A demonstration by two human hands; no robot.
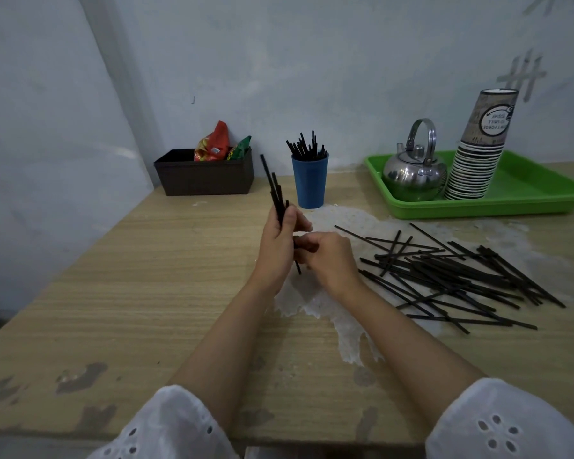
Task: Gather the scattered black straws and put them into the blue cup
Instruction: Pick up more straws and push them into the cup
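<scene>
Straws lie in three places. A small bundle (276, 193) stands nearly upright in my left grip (279, 241), whose fingers and thumb are curled round its middle. The tops fan out at uneven heights above my fingers and lean a little to the left, and one lower end pokes out below, between my two wrists. My right grip (328, 256) sits just beside the left, knuckles up, its fingers curled in against the lower part of the bundle. I cannot tell whether it pinches the straws or only touches them.

A loose pile (451, 273) of straws lies flat on the surface (146, 276) to the right of my right grip, criss-crossed and mostly pointing away to the right. More straws (307, 149) stand on end in the blue cup (309, 183), which is upright near the wall, beyond my left grip and apart from it.

A pale, worn patch (332, 313) spreads over the surface under my grips and the pile. Left of the cup a dark box (203, 175) holds red and green packets (214, 144). At the far right a green tray (524, 197) carries a steel kettle (413, 175) and, touching it, a leaning stack of paper cups (478, 154). White eyelet sleeves (166, 425) cover my upper arms at the bottom edge.
</scene>
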